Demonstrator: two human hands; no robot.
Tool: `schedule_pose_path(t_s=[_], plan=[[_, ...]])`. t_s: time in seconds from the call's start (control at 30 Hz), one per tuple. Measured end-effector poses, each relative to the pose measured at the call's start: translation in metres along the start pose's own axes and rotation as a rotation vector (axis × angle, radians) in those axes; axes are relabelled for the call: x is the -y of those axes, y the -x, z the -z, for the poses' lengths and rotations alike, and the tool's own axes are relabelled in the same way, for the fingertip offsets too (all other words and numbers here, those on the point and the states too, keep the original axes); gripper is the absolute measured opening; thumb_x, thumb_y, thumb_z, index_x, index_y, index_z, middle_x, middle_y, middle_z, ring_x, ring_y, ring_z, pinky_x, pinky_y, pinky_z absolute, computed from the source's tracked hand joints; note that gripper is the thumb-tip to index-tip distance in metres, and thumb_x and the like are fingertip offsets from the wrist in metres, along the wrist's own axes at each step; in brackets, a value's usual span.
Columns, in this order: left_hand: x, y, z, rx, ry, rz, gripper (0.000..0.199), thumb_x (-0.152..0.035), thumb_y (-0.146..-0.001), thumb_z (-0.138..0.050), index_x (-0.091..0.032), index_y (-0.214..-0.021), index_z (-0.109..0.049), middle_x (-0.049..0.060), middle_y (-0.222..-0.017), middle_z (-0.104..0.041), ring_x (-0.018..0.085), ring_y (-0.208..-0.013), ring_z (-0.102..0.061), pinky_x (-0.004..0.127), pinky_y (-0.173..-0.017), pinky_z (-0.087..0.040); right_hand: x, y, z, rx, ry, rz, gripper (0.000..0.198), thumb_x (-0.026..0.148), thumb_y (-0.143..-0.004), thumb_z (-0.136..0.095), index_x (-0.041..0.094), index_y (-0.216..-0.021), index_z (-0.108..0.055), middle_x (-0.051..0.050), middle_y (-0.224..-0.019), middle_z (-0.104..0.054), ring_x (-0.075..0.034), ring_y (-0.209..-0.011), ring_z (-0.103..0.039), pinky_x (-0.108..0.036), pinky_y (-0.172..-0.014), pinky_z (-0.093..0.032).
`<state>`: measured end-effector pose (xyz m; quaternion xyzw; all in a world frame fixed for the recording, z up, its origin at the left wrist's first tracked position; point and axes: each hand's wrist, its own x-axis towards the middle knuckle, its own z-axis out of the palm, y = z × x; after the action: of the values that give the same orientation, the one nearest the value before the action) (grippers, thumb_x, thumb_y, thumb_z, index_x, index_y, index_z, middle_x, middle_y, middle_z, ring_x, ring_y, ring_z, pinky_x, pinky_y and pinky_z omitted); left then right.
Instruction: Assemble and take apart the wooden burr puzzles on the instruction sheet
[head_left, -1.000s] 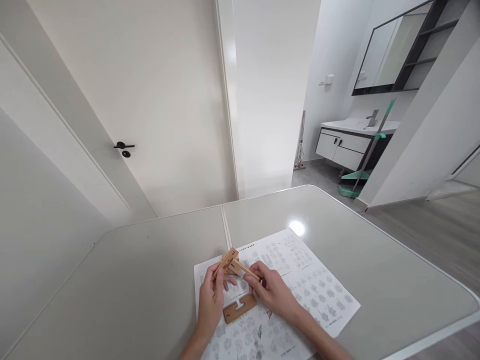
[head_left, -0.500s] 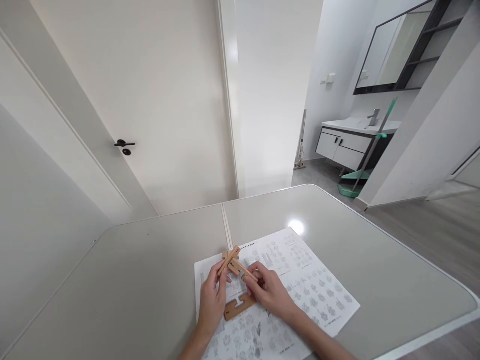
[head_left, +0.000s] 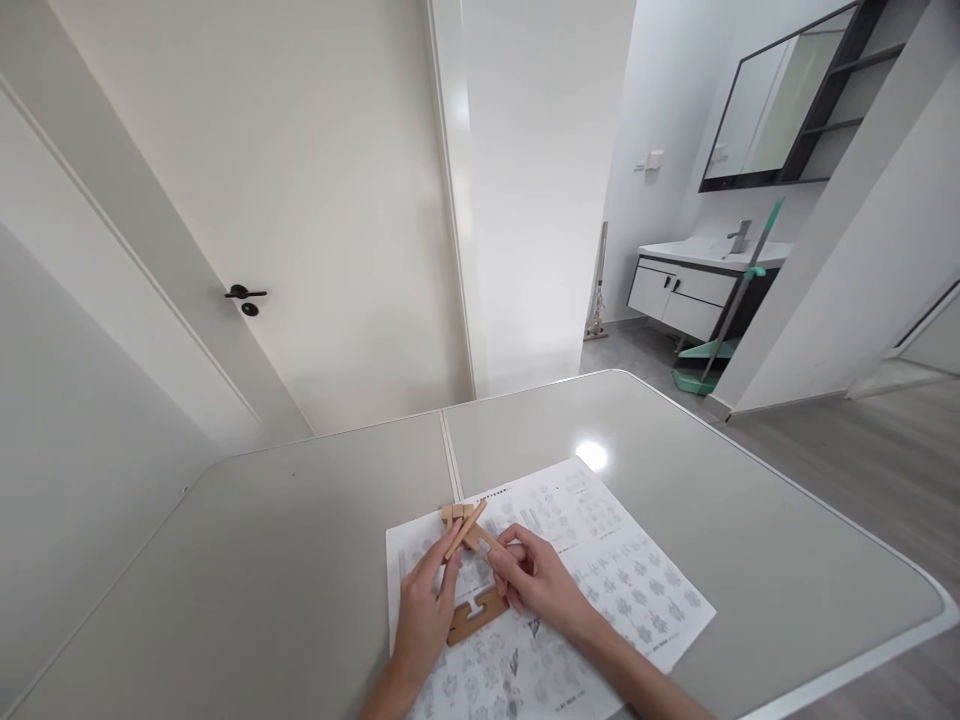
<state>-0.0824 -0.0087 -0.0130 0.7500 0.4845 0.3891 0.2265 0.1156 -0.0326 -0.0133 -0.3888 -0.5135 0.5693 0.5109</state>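
Between thumb and fingers, my left hand (head_left: 427,605) pinches a narrow wooden puzzle piece (head_left: 466,528), tilted up to the right. My right hand (head_left: 536,575) grips a notched wooden puzzle piece (head_left: 489,541) by its lower right end. The two pieces cross, and I cannot tell whether they interlock. Just behind them, several small wooden blocks (head_left: 455,512) show at the top edge of the printed sheet (head_left: 637,580). A flat wooden piece with a cut-out slot (head_left: 472,622) lies on the sheet, below and between my hands.
The sheet lies on a grey table (head_left: 315,570) with a pale rim and a seam across it. Beyond stands a closed door with a black handle (head_left: 245,292). Back right are a washbasin cabinet (head_left: 679,295) and a green broom and dustpan (head_left: 697,380).
My left hand's piece has turned so its narrow edge shows. The right hand's piece has rotated slightly, and its dark mark is out of sight. The slotted piece stays on the sheet.
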Motion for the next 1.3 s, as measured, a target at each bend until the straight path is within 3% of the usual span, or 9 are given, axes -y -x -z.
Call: schedule_pose_path(t_s=[0.27, 0.53, 0.83, 1.03, 1.3], plan=[[-0.009, 0.001, 0.0, 0.046, -0.011, -0.083, 0.038, -0.035, -0.104, -0.048, -0.037, -0.141, -0.056, -0.002, -0.14, -0.066, 0.02, -0.125, -0.066, 0.036, -0.107, -0.055, 0.003, 0.001, 0.0, 0.035, -0.039, -0.005, 0.039, 0.06, -0.095, -0.059, 0.022, -0.091, -0.049, 0.003, -0.065, -0.067, -0.009, -0.04, -0.047, -0.025, -0.049, -0.042], [-0.01, -0.001, 0.001, 0.022, -0.013, -0.114, 0.036, -0.037, -0.103, -0.05, -0.036, -0.137, -0.062, -0.002, -0.134, -0.071, 0.021, -0.12, -0.07, 0.034, -0.104, -0.057, 0.005, 0.001, -0.002, 0.036, -0.05, -0.007, 0.042, 0.064, -0.092, -0.061, 0.023, -0.091, -0.049, 0.002, -0.067, -0.07, -0.011, -0.038, -0.049, -0.027, -0.049, -0.044], [-0.003, 0.001, 0.0, -0.03, -0.018, -0.001, 0.039, -0.04, -0.103, -0.048, -0.035, -0.14, -0.06, -0.002, -0.139, -0.067, 0.021, -0.118, -0.07, 0.034, -0.102, -0.058, 0.009, 0.001, 0.0, 0.129, -0.082, -0.058, 0.046, 0.066, -0.092, -0.06, 0.02, -0.096, -0.054, -0.003, -0.077, -0.073, -0.011, -0.049, -0.055, -0.024, -0.049, -0.036], [-0.004, 0.0, 0.002, -0.036, 0.018, -0.008, 0.038, -0.04, -0.103, -0.048, -0.034, -0.138, -0.062, 0.0, -0.136, -0.07, 0.023, -0.116, -0.072, 0.035, -0.099, -0.06, 0.006, 0.004, 0.0, 0.186, -0.006, -0.094, 0.048, 0.069, -0.094, -0.054, 0.022, -0.083, -0.05, 0.001, -0.06, -0.066, -0.012, -0.046, -0.049, -0.025, -0.048, -0.033], [-0.009, -0.004, 0.006, 0.016, 0.084, 0.047, 0.037, -0.044, -0.102, -0.05, -0.032, -0.133, -0.065, 0.001, -0.129, -0.074, 0.022, -0.109, -0.074, 0.033, -0.095, -0.061, 0.004, 0.005, -0.001, 0.163, -0.013, -0.051, 0.046, 0.066, -0.097, -0.052, 0.023, -0.081, -0.049, 0.003, -0.056, -0.061, -0.013, -0.046, -0.047, -0.026, -0.05, -0.036]])
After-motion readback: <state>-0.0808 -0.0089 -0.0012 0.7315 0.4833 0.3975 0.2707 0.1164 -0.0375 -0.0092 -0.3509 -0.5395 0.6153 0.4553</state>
